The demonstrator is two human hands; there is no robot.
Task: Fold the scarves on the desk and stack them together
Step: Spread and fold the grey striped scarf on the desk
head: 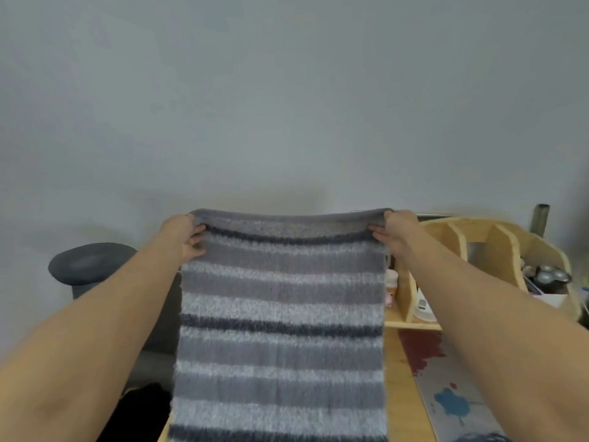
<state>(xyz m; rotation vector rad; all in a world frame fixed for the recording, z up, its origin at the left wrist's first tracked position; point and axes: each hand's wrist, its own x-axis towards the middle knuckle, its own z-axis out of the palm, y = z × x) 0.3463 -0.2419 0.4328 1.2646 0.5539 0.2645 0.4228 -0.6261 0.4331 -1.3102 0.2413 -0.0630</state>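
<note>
Wall: a plain pale grey-blue painted wall point(287, 90) fills the upper half of the view, bare and evenly lit, with a soft shadow low at its middle.
Bench: a light wooden bench point(401, 362) shows at lower right, pushed against the wall.
Organiser: a pale plywood desk organiser with upright dividers point(487, 247) stands at the back right of the bench, small items blurred inside its compartments.
Mat: a grey mat with red and blue paint-like splashes point(446, 387) lies on the bench in front of the organiser.
Chair: a dark grey rounded chair back point(89, 263) rises at left, beside the bench.
Light: soft, diffuse, without hard shadows.
</note>
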